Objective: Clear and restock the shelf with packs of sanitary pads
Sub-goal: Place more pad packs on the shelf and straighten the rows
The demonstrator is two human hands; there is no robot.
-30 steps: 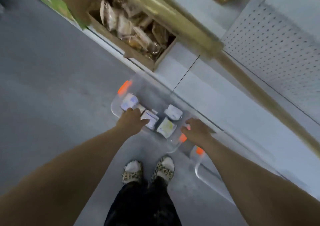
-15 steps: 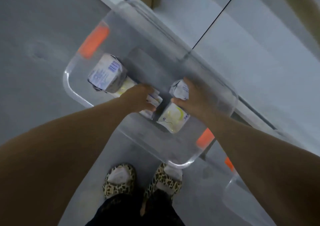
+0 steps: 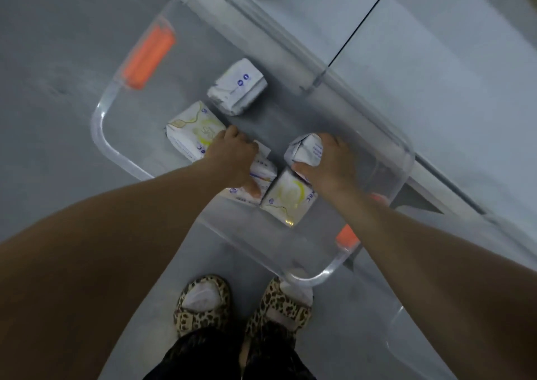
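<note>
Inside the clear plastic bin with orange handles on the grey floor, the left hand curls its grip over a white pack with blue and red print, thumb on its 6 o'clock edge. Just beside, at 3 o'clock, the right hand has its grip pinched round a small white pack with blue lettering. Each pack lies directly under its own hand, so a straight lift should free both.

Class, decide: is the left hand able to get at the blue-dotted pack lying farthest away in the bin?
Probably yes: the blue-dotted pack lies uncovered in the open clear bin, just beyond the left hand. That hand grips the middle pack, so it must let go first.
</note>
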